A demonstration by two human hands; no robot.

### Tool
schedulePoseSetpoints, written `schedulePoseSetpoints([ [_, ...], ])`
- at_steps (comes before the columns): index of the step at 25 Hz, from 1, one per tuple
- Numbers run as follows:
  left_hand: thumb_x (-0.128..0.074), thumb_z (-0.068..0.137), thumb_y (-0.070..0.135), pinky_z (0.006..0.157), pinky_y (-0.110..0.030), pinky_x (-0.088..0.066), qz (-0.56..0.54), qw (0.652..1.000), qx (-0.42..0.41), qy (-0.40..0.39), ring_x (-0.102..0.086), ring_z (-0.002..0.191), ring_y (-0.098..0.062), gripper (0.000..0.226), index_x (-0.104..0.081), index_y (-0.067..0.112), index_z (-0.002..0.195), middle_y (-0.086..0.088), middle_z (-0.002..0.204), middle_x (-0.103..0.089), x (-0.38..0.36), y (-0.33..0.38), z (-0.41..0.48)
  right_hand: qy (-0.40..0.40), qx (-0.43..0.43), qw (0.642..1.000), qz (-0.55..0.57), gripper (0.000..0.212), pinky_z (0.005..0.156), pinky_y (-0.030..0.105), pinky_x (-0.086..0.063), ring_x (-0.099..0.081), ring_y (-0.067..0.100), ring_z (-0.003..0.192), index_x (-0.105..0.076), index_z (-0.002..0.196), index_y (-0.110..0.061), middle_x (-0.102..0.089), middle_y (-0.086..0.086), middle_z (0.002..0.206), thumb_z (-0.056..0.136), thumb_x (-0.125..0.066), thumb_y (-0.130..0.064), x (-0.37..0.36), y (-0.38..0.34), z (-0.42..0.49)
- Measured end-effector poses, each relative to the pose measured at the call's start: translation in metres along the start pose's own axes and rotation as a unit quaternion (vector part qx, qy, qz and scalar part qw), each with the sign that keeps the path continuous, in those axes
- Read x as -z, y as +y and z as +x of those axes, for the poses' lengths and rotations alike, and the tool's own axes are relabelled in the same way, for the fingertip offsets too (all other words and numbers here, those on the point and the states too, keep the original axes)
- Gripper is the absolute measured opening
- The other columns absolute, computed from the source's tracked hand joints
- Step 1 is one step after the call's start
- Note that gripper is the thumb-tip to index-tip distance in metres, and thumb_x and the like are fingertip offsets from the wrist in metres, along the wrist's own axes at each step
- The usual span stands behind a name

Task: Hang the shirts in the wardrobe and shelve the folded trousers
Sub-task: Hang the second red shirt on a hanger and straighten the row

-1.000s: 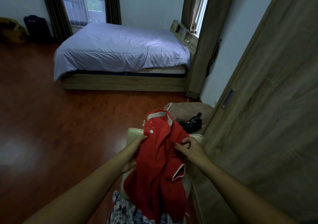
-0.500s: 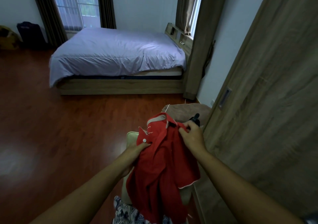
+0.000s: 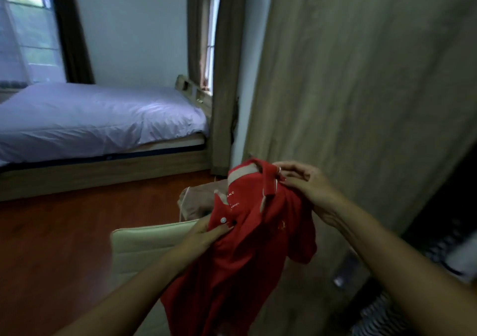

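A red polo shirt (image 3: pixel 240 258) with a pale collar lining and white buttons hangs in front of me, held up by both hands. My left hand (image 3: pixel 204 232) pinches the button placket at the front. My right hand (image 3: pixel 307 188) grips the collar at the shoulder. The wooden wardrobe door (image 3: pixel 361 90) stands just behind the shirt on the right. At the far right edge the wardrobe's dark inside (image 3: pixel 444 232) shows, with patterned clothes hanging, blurred.
A cream chair back (image 3: pixel 144 245) stands under the shirt, with a brown cushioned seat (image 3: pixel 196 204) beyond it. A bed (image 3: pixel 98 118) with a pale cover fills the left back, by brown curtains (image 3: pixel 224 77). Red-brown wooden floor (image 3: pixel 51 245) lies to the left.
My view has swung right and up towards the wardrobe. The shirt has risen with both hands, and my right hand has shifted up to the collar.
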State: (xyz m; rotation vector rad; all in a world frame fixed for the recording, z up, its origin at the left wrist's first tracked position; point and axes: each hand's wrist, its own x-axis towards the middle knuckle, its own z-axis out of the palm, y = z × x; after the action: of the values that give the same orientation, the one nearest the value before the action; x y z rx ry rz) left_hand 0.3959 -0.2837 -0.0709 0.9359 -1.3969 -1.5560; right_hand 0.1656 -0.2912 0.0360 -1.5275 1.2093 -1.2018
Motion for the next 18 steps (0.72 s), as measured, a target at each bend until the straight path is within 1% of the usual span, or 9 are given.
schedulePoseSetpoints([
  [3, -0.059, 0.087, 0.025, 0.08, -0.018, -0.054, 0.024, 0.996, -0.043, -0.078, -0.069, 0.096, -0.008, 0.021, -0.066, 0.026, 0.107, 0.01, 0.101, -0.075, -0.075, 0.027, 0.004, 0.031, 0.057, 0.998, 0.01, 0.034, 0.074, 0.012, -0.051, -0.068, 0.002, 0.084, -0.066, 0.1, -0.013, -0.075, -0.008, 0.088, 0.084, -0.048, 0.013, 0.072, -0.053, -0.06],
  [5, -0.056, 0.091, 0.029, 0.077, -0.017, -0.052, 0.039, 0.988, -0.105, -0.102, -0.067, 0.094, -0.01, 0.023, -0.068, 0.014, 0.103, 0.002, 0.097, -0.074, -0.119, 0.042, 0.006, 0.053, 0.076, 0.995, 0.024, 0.033, 0.072, 0.013, -0.053, -0.068, 0.003, 0.081, -0.065, 0.1, -0.012, -0.075, -0.008, 0.088, 0.085, -0.047, 0.011, 0.108, -0.084, -0.097],
  [6, -0.054, 0.092, 0.032, 0.079, -0.021, -0.05, 0.05, 0.98, -0.166, -0.097, -0.064, 0.092, -0.013, 0.03, -0.069, 0.007, 0.098, -0.004, 0.096, -0.071, -0.141, 0.049, 0.007, 0.068, 0.086, 0.994, 0.022, 0.032, 0.071, 0.014, -0.053, -0.068, 0.003, 0.08, -0.065, 0.1, -0.012, -0.075, -0.008, 0.088, 0.084, -0.048, 0.01, 0.125, -0.099, -0.118],
  [8, -0.05, 0.089, 0.037, 0.076, -0.026, -0.045, 0.075, 0.954, -0.286, -0.045, -0.059, 0.082, -0.015, 0.037, -0.066, 0.007, 0.077, -0.013, 0.088, -0.061, -0.187, 0.065, 0.007, 0.105, 0.105, 0.989, 0.009, 0.029, 0.069, 0.014, -0.053, -0.068, 0.002, 0.078, -0.066, 0.098, -0.013, -0.075, -0.008, 0.085, 0.081, -0.052, 0.006, 0.157, -0.125, -0.162],
  [10, -0.05, 0.086, 0.039, 0.067, -0.019, -0.041, 0.089, 0.924, -0.371, 0.012, -0.051, 0.071, -0.011, 0.035, -0.054, 0.012, 0.065, -0.01, 0.081, -0.05, -0.228, 0.085, 0.004, 0.132, 0.115, 0.985, -0.002, 0.027, 0.068, 0.014, -0.053, -0.068, 0.002, 0.076, -0.071, 0.092, -0.018, -0.074, -0.008, 0.083, 0.074, -0.058, -0.001, 0.181, -0.142, -0.198],
  [11, -0.053, 0.084, 0.037, 0.068, -0.017, -0.041, 0.09, 0.912, -0.4, 0.002, -0.051, 0.073, -0.01, 0.03, -0.053, 0.012, 0.068, -0.007, 0.085, -0.048, -0.248, 0.095, 0.002, 0.141, 0.121, 0.983, -0.012, 0.027, 0.069, 0.014, -0.053, -0.067, 0.002, 0.077, -0.072, 0.089, -0.019, -0.073, -0.008, 0.084, 0.072, -0.059, -0.003, 0.191, -0.149, -0.215],
  [13, -0.057, 0.081, 0.029, 0.082, -0.017, -0.043, 0.131, 0.874, -0.462, -0.077, -0.055, 0.093, -0.01, 0.018, -0.057, 0.011, 0.08, -0.006, 0.1, -0.05, -0.283, 0.105, 0.001, 0.154, 0.124, 0.98, -0.024, 0.028, 0.07, 0.014, -0.053, -0.067, 0.002, 0.078, -0.073, 0.089, -0.022, -0.072, -0.009, 0.085, 0.072, -0.059, -0.004, 0.206, -0.156, -0.237],
  [15, -0.061, 0.08, 0.022, 0.092, -0.024, -0.044, 0.176, 0.821, -0.498, -0.215, -0.054, 0.108, -0.013, 0.013, -0.06, 0.013, 0.09, -0.005, 0.109, -0.052, -0.326, 0.104, -0.004, 0.183, 0.131, 0.974, -0.04, 0.028, 0.069, 0.014, -0.053, -0.067, 0.002, 0.079, -0.072, 0.089, -0.022, -0.073, -0.008, 0.086, 0.073, -0.059, -0.003, 0.224, -0.164, -0.266],
  [18, -0.064, 0.084, 0.015, 0.082, -0.029, -0.048, 0.205, 0.783, -0.466, -0.357, -0.059, 0.098, -0.009, 0.018, -0.06, 0.013, 0.102, 0.003, 0.103, -0.06, -0.382, 0.078, -0.02, 0.232, 0.122, 0.963, -0.065, 0.032, 0.069, 0.015, -0.053, -0.067, 0.003, 0.08, -0.072, 0.09, -0.023, -0.073, -0.007, 0.088, 0.08, -0.056, 0.003, 0.248, -0.168, -0.306],
])
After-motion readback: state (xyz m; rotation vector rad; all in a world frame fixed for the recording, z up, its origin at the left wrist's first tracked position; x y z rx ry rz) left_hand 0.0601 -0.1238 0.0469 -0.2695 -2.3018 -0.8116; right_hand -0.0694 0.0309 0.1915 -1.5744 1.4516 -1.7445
